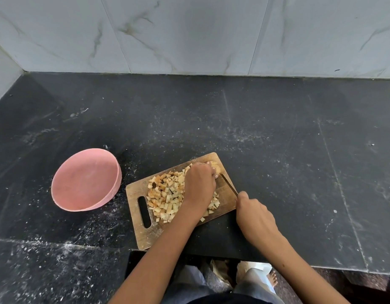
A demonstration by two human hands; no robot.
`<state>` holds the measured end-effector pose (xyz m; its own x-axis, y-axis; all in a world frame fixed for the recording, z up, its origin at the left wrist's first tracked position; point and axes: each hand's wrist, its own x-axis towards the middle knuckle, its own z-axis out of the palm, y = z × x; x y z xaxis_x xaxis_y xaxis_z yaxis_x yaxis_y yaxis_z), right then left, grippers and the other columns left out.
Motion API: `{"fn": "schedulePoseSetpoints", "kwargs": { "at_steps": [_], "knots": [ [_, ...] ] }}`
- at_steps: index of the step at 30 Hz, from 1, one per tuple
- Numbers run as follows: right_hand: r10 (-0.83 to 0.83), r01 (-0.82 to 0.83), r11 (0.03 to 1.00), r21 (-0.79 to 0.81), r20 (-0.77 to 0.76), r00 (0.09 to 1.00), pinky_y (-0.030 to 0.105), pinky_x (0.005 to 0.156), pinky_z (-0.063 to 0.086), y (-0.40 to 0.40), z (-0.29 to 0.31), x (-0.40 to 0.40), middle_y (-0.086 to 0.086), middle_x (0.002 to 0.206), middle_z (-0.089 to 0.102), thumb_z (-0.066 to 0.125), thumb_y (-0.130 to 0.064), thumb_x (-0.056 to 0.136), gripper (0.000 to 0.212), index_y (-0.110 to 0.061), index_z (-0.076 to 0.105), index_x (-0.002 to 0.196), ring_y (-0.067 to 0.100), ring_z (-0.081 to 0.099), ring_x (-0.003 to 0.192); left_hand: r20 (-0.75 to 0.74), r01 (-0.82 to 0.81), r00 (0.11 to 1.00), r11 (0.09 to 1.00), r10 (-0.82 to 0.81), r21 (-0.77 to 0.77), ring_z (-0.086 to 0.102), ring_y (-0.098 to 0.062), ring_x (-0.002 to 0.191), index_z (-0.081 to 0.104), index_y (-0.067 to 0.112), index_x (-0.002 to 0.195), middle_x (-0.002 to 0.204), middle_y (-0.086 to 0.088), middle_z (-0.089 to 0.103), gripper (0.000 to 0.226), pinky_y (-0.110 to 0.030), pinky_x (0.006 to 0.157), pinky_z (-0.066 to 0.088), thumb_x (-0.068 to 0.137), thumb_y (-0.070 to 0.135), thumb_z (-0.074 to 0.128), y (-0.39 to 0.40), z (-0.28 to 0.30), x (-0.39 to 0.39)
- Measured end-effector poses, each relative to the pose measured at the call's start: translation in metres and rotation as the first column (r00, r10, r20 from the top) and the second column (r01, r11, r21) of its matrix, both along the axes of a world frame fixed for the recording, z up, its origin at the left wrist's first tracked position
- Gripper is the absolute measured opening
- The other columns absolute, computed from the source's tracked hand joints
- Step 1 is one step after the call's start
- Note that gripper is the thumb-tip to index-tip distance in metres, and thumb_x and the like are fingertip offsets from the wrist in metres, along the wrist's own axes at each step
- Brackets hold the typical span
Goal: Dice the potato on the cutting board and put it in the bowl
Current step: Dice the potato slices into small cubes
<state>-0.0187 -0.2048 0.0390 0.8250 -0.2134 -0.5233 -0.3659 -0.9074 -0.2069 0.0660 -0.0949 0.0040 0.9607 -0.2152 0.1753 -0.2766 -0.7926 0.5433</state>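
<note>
Right hand (254,212) curled around knife (229,184); left hand (199,183) gripping potato (216,166).

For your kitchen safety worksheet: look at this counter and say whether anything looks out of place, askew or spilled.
The cutting board sits askew, its near corner at the counter's front edge. White specks lie scattered over the dark counter. The pink bowl is empty.

You've got a pile of pale diced potato cubes (167,194) across the wooden cutting board with slot handle (145,229); uncut potato chunk (215,166) at its far corner. Round pink bowl (86,181) sits just left, tilted.
</note>
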Motion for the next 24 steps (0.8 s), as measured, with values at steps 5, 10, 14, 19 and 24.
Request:
{"fn": "schedulePoseSetpoints", "kwargs": {
  "at_steps": [5, 10, 14, 19, 24],
  "knots": [
    [-0.040, 0.027, 0.992, 0.120, 0.112, 0.993, 0.040, 0.071, 0.051, -0.004, 0.009, -0.001, 0.010, 0.089, 0.061, 0.027, -0.025, 0.103, 0.022, -0.012, 0.045, 0.099, 0.028, 0.060, 0.082, -0.030, 0.109, 0.994, 0.994, -0.109, -0.013, 0.069, -0.021, 0.089, 0.077, 0.005, 0.083, 0.090, -0.013, 0.074, 0.007, -0.031, 0.086, 0.055, 0.084, 0.005, 0.071, 0.011, 0.001, 0.000],
    [-0.072, 0.054, 0.992, 0.114, 0.163, 0.984, 0.035, 0.067, 0.042, 0.005, 0.009, 0.026, 0.014, 0.098, 0.061, 0.028, -0.023, 0.103, 0.023, -0.009, 0.047, 0.100, 0.032, 0.059, 0.089, -0.029, 0.105, 0.994, 0.994, -0.104, 0.034, 0.071, -0.023, 0.093, 0.077, 0.004, 0.082, 0.097, -0.014, 0.074, 0.005, -0.028, 0.082, 0.053, 0.082, 0.003, 0.072, 0.012, 0.004, -0.005],
    [-0.059, 0.046, 0.995, 0.085, 0.159, 0.985, 0.034, 0.068, 0.040, 0.013, -0.002, 0.043, 0.015, 0.107, 0.062, 0.028, -0.021, 0.103, 0.026, -0.008, 0.049, 0.112, 0.033, 0.060, 0.098, 0.036, 0.064, 0.997, 0.997, -0.065, 0.048, 0.069, -0.025, 0.091, 0.079, 0.011, 0.083, 0.095, -0.012, 0.074, 0.007, -0.035, 0.085, 0.055, 0.084, 0.008, 0.072, 0.012, -0.002, -0.006],
    [-0.040, 0.035, 0.999, 0.041, 0.124, 0.991, 0.036, 0.071, 0.045, 0.019, -0.006, 0.044, 0.014, 0.110, 0.061, 0.030, -0.016, 0.101, 0.026, -0.009, 0.045, 0.122, 0.031, 0.061, 0.098, 0.170, -0.038, 0.985, 0.987, 0.012, 0.153, 0.071, -0.025, 0.094, 0.078, 0.022, 0.073, 0.076, -0.007, 0.074, 0.014, -0.041, 0.116, 0.018, 0.081, 0.011, 0.078, 0.009, -0.002, -0.004],
    [-0.015, 0.016, 1.000, -0.014, 0.045, 0.999, 0.035, 0.069, 0.042, 0.016, -0.003, 0.017, 0.013, 0.109, 0.060, 0.032, -0.009, 0.099, 0.022, -0.009, 0.041, 0.119, 0.031, 0.061, 0.098, 0.135, -0.055, 0.990, 0.988, 0.036, 0.142, 0.071, -0.029, 0.096, 0.076, 0.021, 0.067, 0.059, -0.001, 0.069, 0.017, -0.042, 0.116, 0.007, 0.081, 0.011, 0.077, 0.007, 0.002, -0.005]
  ]
}}
